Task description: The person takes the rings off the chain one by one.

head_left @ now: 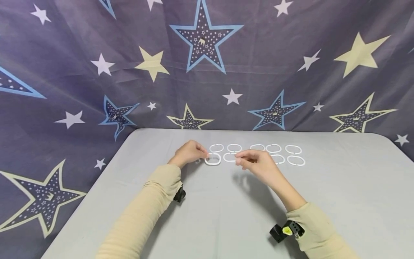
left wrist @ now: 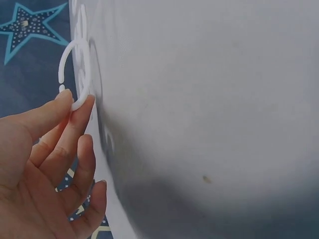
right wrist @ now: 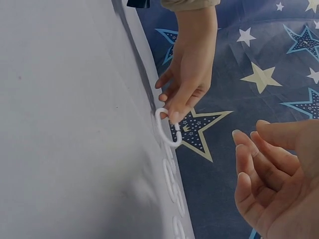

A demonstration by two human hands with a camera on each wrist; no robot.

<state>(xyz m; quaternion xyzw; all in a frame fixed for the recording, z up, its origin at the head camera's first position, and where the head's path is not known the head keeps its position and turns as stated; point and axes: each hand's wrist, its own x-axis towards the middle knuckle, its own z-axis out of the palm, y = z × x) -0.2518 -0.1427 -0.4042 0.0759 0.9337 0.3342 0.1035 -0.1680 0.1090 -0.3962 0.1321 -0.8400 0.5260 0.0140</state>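
Observation:
My left hand (head_left: pixel 190 153) pinches one end of a white oval plastic link (head_left: pixel 212 164) between thumb and fingertips. In the left wrist view this link (left wrist: pixel 87 64) is held up on edge, with a small gap in its side near the thumb. My right hand (head_left: pixel 257 163) hovers over the table, its fingers loosely bent and thumb near the fingertips. The right wrist view shows nothing held in that hand (right wrist: pixel 279 174). Several similar white links (head_left: pixel 296 165) lie in two rows on the table; my right hand partly hides some of them.
A pale grey cloth covers the table (head_left: pixel 207 216). Behind its far edge hangs a dark curtain (head_left: pixel 226 118) with printed stars. Each wrist wears a small black camera, such as the one on the right wrist (head_left: pixel 278 233).

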